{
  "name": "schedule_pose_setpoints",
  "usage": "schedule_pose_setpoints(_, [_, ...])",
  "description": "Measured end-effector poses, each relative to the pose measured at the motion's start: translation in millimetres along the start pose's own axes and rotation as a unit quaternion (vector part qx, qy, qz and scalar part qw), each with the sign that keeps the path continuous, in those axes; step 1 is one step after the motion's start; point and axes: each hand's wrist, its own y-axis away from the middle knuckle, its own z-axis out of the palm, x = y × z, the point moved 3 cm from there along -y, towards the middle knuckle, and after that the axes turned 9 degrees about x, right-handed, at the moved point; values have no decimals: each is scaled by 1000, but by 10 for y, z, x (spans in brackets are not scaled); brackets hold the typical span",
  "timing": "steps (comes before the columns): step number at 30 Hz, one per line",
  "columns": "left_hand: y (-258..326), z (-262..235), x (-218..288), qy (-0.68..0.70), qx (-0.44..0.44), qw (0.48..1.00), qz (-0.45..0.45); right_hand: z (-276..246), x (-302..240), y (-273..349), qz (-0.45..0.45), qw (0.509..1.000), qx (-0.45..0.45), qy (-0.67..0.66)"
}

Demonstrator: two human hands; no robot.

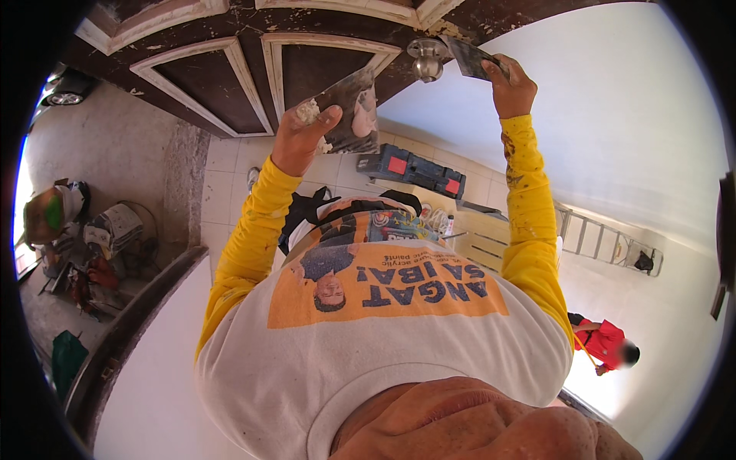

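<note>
My left hand (297,136) grips a flat, smeared metal plate (345,107) that carries a greyish-pink lump of putty (365,113). Off-white putty also sticks to that hand's fingers. In my right hand (512,86) is a thin, dark putty knife (469,60), its blade reaching the door edge beside the round metal knob (427,58). The brown panelled door (322,70) is in front of me, with pale, scuffed mouldings around its panels and patchy marks near the knob. How the fingers wrap the putty knife is partly hidden.
A dark toolbox (414,170) with red patches rests beyond a pale slatted bench (483,245). A ladder (590,234) leans at right, near a person in red (602,343). Buckets and sacks (115,230) stand on the left, past a dark door frame (130,330).
</note>
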Motion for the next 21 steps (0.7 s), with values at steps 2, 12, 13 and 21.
schedule_pose_setpoints(2, [-1, -9, 13, -23, -2, 1000, 19, -6, 62, 65, 52, 998, 27, -18])
schedule_pose_setpoints(12, [-4, -30, 24, -52, -6, 997, 60, -382, -139, 169, -196, 967, -105, 124])
schedule_pose_setpoints(13, [-18, -38, -26, -54, -4, 997, 57, -360, -211, 131, -217, 958, -131, 136])
schedule_pose_setpoints(21, [-5, -39, -101, 1, -10, 999, -36, -161, -477, -152, -306, 897, -221, 229])
